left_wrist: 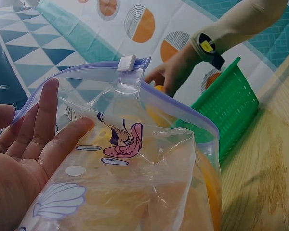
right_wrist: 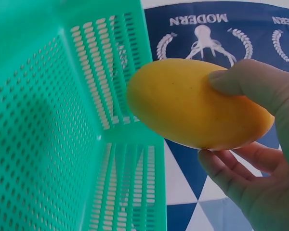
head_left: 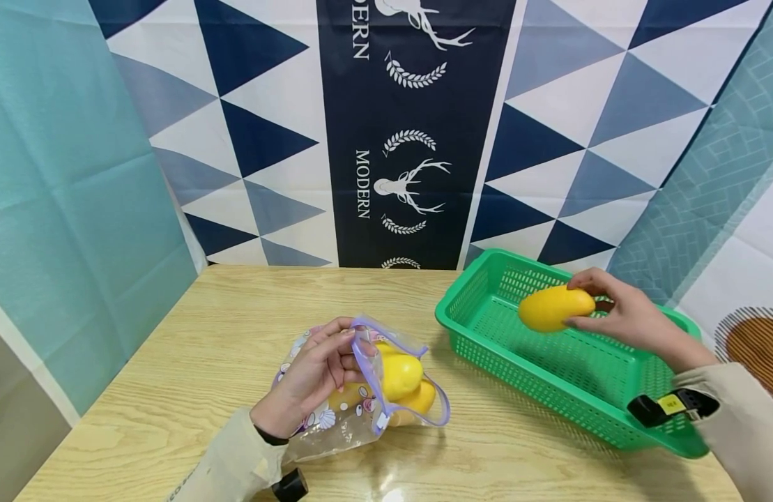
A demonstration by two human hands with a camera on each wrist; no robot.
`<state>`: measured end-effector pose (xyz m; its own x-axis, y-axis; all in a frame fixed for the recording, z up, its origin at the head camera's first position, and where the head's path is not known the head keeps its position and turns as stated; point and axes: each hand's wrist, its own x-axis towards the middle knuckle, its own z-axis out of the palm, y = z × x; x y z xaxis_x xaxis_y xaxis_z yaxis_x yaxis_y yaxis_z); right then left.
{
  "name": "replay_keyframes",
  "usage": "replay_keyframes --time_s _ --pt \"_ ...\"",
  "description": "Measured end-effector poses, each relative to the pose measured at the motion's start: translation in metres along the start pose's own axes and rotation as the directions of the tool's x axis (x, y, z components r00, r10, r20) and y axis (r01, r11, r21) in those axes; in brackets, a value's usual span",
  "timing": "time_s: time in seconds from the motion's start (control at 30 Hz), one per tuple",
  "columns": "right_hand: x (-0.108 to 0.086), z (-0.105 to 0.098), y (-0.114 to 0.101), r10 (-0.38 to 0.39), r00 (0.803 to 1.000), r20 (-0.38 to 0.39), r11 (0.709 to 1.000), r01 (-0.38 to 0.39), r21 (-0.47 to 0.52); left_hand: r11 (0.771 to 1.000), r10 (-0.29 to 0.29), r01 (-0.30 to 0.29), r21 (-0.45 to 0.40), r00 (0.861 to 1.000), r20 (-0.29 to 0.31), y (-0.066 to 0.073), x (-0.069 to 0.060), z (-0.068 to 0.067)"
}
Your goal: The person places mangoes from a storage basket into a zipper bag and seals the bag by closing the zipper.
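Observation:
A yellow mango (head_left: pixel 556 308) is held by my right hand (head_left: pixel 624 314), thumb on one side and fingers on the other, above the green basket (head_left: pixel 518 380). The right wrist view shows this mango (right_wrist: pixel 197 103) lying across the fingertips beside the basket wall. My left hand (head_left: pixel 317 373) grips the purple-edged mouth of a clear zip bag (head_left: pixel 351 436), thumb on one side of the rim. Several yellow mangoes (head_left: pixel 401 376) lie inside it, near the opening. In the left wrist view the bag (left_wrist: pixel 115 192) has shell prints and a white slider.
The green basket stands on the right of the light wooden table (head_left: pixel 235 314), with no mango visible inside. A patterned cloth (head_left: pixel 267 139) with dark blue triangles hangs behind the table. A teal cloth (head_left: pixel 66 174) hangs at the left.

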<state>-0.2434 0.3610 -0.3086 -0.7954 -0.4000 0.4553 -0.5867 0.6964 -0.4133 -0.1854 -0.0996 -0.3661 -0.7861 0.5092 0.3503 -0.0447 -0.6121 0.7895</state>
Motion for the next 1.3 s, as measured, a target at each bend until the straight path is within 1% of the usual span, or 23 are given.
replay_keyframes --time_s 0.1,0.23,0.47,0.67,0.83,1.03,1.3 --pt "0.001 0.002 -0.006 0.024 0.999 -0.023 0.998 -0.023 0.059 1.000 0.002 -0.002 0.000 1.000 0.001 0.000 0.000 0.000" --pt "0.003 0.007 -0.016 0.019 0.998 -0.060 0.994 -0.012 0.109 1.000 0.010 -0.010 -0.001 1.000 0.013 0.000 0.000 0.000" --pt "0.005 0.016 -0.035 0.032 0.992 -0.124 0.993 -0.018 0.116 1.000 0.010 -0.010 -0.002 1.000 0.017 0.000 0.000 -0.001" --pt "0.005 0.023 -0.048 0.011 0.983 -0.185 0.991 0.015 0.134 1.000 0.010 -0.010 -0.001 1.000 0.019 0.000 0.000 -0.001" --pt "0.005 0.028 -0.057 -0.003 0.980 -0.197 0.985 0.038 0.170 1.000 0.007 -0.007 -0.001 1.000 0.015 0.000 0.000 -0.001" --pt "0.005 0.032 -0.066 -0.049 0.980 -0.192 0.971 0.092 0.222 1.000 0.004 -0.004 -0.002 1.000 0.010 0.000 0.000 -0.001" --pt "0.005 0.038 -0.080 -0.075 0.978 -0.194 0.958 0.125 0.259 1.000 0.007 -0.007 0.004 1.000 0.001 0.001 0.000 0.000"
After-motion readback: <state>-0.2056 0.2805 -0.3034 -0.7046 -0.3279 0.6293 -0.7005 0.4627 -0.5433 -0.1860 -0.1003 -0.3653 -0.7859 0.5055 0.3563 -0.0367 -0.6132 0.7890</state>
